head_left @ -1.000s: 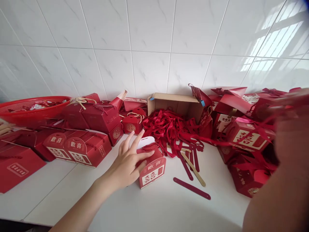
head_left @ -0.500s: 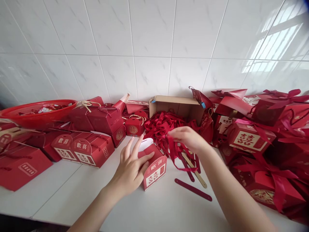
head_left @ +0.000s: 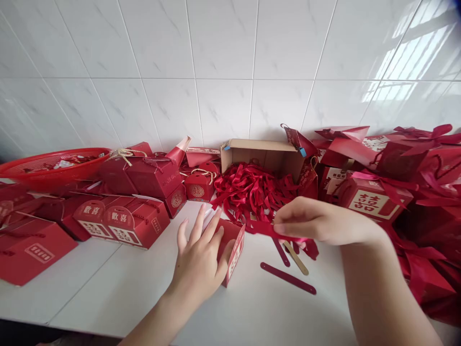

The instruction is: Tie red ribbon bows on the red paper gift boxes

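Left hand [head_left: 201,264]: fingers fanned wide, lying over a small red box [head_left: 236,257]; thumb along its near side. Firmness of hold cannot be told. Right hand [head_left: 320,218]: fingertips brought together, pinching a flat red ribbon [head_left: 261,228].

Box: under the left fingers, left of the right fingertips, upright on the white table [head_left: 248,317].

Risks (judged): ribbon could snag if its far end is tangled in the ribbon pile [head_left: 255,190] just beyond the right fingertips. A sharp pull on a light box could skid or tip it, should the left fingers only rest there.

Orientation: box's printed end faces right and toward the wearer. Its long axis seems to run back-left from that end, though the hand hides most of it. Ribbon's length runs leftward from the right fingertips, toward the box.

Farther out: dark red strip [head_left: 288,278] nearer the wearer than the right fingertips; cardboard carton [head_left: 262,144] behind the pile; stacked boxes [head_left: 124,218] left of the left fingers.
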Action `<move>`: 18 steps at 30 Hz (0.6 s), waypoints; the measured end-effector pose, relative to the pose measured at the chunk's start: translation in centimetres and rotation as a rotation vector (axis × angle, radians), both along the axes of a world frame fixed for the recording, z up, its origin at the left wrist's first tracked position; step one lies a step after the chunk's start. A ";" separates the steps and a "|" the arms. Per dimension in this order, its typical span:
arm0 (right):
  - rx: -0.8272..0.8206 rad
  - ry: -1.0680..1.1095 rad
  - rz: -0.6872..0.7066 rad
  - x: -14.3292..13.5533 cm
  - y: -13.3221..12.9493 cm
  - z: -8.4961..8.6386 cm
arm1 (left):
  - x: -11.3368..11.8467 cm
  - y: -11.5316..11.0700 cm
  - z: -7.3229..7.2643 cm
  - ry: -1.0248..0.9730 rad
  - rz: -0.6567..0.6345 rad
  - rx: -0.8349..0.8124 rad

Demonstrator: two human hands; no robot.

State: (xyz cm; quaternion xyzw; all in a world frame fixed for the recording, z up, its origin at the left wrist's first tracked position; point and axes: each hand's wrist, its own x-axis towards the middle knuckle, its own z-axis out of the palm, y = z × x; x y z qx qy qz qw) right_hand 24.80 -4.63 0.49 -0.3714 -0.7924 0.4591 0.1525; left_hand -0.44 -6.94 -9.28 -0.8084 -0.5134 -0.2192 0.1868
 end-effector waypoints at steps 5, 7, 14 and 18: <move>-0.016 -0.175 0.139 -2.1 1.8 -1.5 | 0.4 -0.2 0.1 -0.046 0.036 -0.044; -0.035 -0.171 0.171 -2.3 2.2 -1.8 | 0.2 -0.1 -0.1 -0.042 0.032 -0.047; -0.061 -0.192 0.197 -2.1 1.8 -1.4 | 0.0 0.0 -0.4 -0.044 0.028 -0.047; -0.063 -0.159 0.214 -2.1 1.8 -1.4 | 0.0 0.1 -0.5 -0.040 0.020 -0.034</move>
